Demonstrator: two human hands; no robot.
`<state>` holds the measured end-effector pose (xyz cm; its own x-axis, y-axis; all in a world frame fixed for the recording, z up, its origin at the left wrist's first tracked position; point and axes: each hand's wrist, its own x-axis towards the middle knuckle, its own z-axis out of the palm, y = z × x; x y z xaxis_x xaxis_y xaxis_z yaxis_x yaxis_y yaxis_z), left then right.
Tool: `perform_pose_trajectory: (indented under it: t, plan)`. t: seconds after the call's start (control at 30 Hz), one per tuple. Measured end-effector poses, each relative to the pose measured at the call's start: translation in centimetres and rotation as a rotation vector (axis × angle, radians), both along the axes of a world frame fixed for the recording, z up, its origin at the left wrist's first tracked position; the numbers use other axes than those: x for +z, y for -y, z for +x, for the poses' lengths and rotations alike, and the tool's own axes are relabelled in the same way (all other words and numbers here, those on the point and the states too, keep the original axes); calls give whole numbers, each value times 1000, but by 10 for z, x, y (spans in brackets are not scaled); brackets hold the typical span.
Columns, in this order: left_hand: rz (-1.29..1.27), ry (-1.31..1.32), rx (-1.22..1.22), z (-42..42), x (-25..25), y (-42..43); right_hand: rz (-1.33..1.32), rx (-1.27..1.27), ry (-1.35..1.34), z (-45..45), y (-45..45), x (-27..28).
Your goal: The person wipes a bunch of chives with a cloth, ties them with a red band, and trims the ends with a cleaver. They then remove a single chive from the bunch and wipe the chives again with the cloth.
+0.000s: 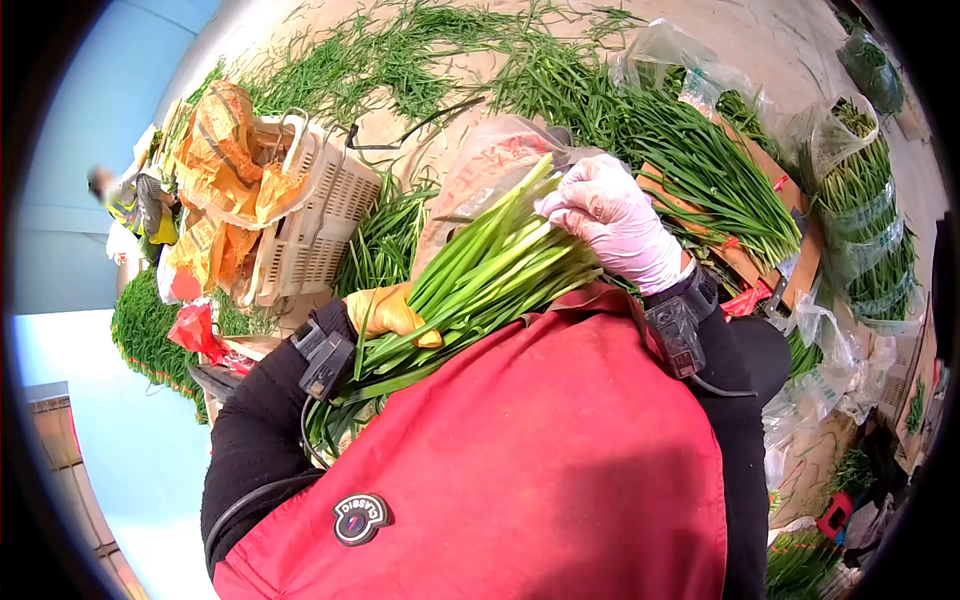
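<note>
A loose bunch of garlic chives lies slantwise across my front, pale stem ends up and green leaves down toward the left. Wrapped around its leafy lower part is my left hand, in a yellow-orange glove. My right hand, in a thin whitish glove, is closed at the upper stem ends, thumb and fingers pinched together against some stalks. Just what sits between those fingertips is partly hidden. The red apron is right below the bunch. Behind the stems is a pale sack with red print.
At left, a white plastic crate holds orange mesh sacks. More chives rest on a wooden board at right, beside a plastic-wrapped bundle. Loose chives cover the floor ahead. Another person is at far left.
</note>
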<state>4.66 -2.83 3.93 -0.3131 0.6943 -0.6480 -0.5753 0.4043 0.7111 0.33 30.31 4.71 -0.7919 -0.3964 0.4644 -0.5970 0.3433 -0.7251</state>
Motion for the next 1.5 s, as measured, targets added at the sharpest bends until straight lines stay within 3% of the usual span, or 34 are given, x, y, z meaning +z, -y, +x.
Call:
perform_pose_trajectory:
  t: [0.07,0.17,0.27,0.37,0.47,0.53,0.6,0.67,0.7,0.8,0.93,1.2,1.37,1.4,1.5]
  plan:
    - [-3,195,46,0,-17,11,-6,-38,-43,0,-4,-10]
    - [-37,154,41,1,-9,-3,-121,-264,-15,3,-15,-33]
    - [-13,160,25,-2,-8,-4,-609,-396,304,0,-56,-36]
    - [54,186,86,-3,-20,-3,-473,-166,675,23,-90,-3]
    - [32,48,135,-3,11,-35,-689,-186,867,40,-48,45]
    - [-29,11,56,-7,1,-32,-684,-47,1029,35,-32,33]
    - [-81,-46,8,-10,2,-37,-710,-97,1114,33,-6,23]
    - [-125,-116,-6,-9,15,-52,-699,32,1108,25,-1,1]
    - [-146,-175,-55,-9,9,-50,-667,-71,1127,26,3,5]
    - [-68,-133,7,-6,0,-50,-760,-71,1107,25,3,-4]
    - [-29,14,52,-6,-3,-51,-596,-186,936,23,-2,-17]
    - [2,50,128,-2,-1,-55,-292,-240,685,23,-19,-24]
    - [74,-44,111,0,-15,-53,-493,-446,630,19,-42,-20]
    - [85,-14,137,1,-14,-53,-481,-509,454,16,-50,-24]
    - [99,56,190,3,-12,-49,-640,-745,441,18,-87,1]
